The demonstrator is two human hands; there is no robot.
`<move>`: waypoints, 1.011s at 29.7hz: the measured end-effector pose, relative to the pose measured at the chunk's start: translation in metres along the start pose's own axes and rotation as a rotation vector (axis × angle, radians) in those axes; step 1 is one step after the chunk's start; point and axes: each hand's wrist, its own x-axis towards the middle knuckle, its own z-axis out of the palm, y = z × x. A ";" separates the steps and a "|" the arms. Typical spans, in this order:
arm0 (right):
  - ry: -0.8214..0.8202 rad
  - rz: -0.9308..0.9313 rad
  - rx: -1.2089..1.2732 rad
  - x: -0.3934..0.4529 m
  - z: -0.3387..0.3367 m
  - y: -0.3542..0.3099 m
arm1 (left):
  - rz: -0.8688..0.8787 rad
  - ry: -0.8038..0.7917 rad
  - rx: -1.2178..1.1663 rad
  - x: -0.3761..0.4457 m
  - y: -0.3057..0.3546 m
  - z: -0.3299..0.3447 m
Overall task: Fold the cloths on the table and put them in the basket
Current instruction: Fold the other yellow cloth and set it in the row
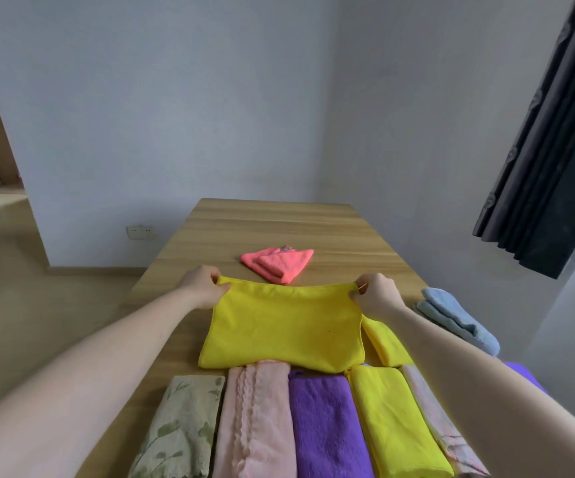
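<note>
Yellow cloth (284, 327) lies mid-counter (272, 222), its far corners pinched by the left hand (203, 286) and right hand (377, 294), each grip clamped on it. Folded cloths (313, 426) line the near edge.

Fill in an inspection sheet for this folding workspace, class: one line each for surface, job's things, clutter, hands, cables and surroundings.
Surface: wooden table, far half mostly bare.
Job's things: big yellow cloth spread flat, far corners lifted; coral cloth folded behind it; blue cloth folded at the right edge; near row of folded cloths: leaf-print cloth, pink cloth, purple cloth, small yellow cloth, pale patterned cloth. Basket: nothing seen.
Clutter: nothing seen.
Hands: left hand and right hand each pinch a far corner of the big yellow cloth.
Cables: nothing seen.
Surroundings: grey wall, wall sockets, dark curtain, open doorway on the left.
</note>
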 end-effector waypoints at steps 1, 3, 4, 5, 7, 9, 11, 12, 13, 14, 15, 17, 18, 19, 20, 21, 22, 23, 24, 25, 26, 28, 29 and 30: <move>0.001 0.005 -0.008 0.002 0.004 0.002 | -0.005 -0.001 0.012 0.002 0.000 0.004; -0.002 0.014 -0.020 0.005 0.010 0.004 | -0.021 -0.001 0.025 0.007 -0.001 0.011; -0.005 0.017 -0.028 0.006 0.014 0.004 | -0.032 -0.005 0.027 0.009 -0.002 0.015; -0.006 0.017 -0.042 0.007 0.017 0.004 | -0.036 -0.003 0.032 0.011 -0.003 0.019; -0.005 0.022 -0.071 0.008 0.023 0.005 | -0.044 -0.002 0.047 0.014 -0.003 0.026; -0.001 0.032 -0.089 0.009 0.029 0.006 | -0.052 0.005 0.067 0.015 -0.003 0.031; 0.003 0.042 -0.102 0.012 0.035 0.008 | -0.062 0.017 0.087 0.017 -0.002 0.036; 0.006 0.042 -0.111 0.014 0.037 0.008 | -0.069 0.021 0.098 0.018 -0.001 0.038; 0.006 0.041 -0.118 0.014 0.039 0.009 | -0.077 0.025 0.109 0.018 -0.001 0.039; 0.005 0.042 -0.124 0.015 0.041 0.009 | -0.083 0.028 0.117 0.019 -0.001 0.041; 0.003 0.043 -0.127 0.015 0.042 0.010 | -0.089 0.028 0.120 0.019 -0.001 0.042; -0.002 0.043 -0.124 0.016 0.047 0.012 | -0.098 0.022 0.124 0.022 -0.003 0.046; -0.007 0.041 -0.122 0.017 0.049 0.013 | -0.102 0.014 0.127 0.022 -0.003 0.048; -0.019 0.039 -0.118 0.018 0.051 0.014 | -0.109 0.003 0.129 0.022 -0.003 0.050; -0.030 0.033 -0.114 0.019 0.053 0.014 | -0.116 -0.005 0.126 0.022 -0.003 0.052; -0.043 0.030 -0.114 0.020 0.054 0.014 | -0.121 -0.013 0.117 0.022 -0.004 0.053; -0.051 0.026 -0.117 0.020 0.055 0.015 | -0.123 -0.018 0.108 0.022 -0.004 0.054; -0.059 0.021 -0.124 0.021 0.056 0.015 | -0.125 -0.025 0.094 0.023 -0.004 0.055; -0.068 0.017 -0.131 0.022 0.058 0.016 | -0.127 -0.032 0.078 0.023 -0.005 0.056; -0.075 0.015 -0.136 0.023 0.060 0.016 | -0.132 -0.039 0.058 0.024 -0.006 0.056; -0.082 0.019 -0.136 0.023 0.061 0.016 | -0.136 -0.045 0.037 0.025 -0.006 0.057; -0.098 0.029 -0.123 0.024 0.062 0.015 | -0.146 -0.052 -0.010 0.026 -0.007 0.057; -0.106 0.035 -0.112 0.025 0.062 0.013 | -0.151 -0.049 -0.033 0.027 -0.006 0.057; -0.115 0.047 -0.094 0.025 0.061 0.012 | -0.153 -0.046 -0.056 0.026 -0.005 0.057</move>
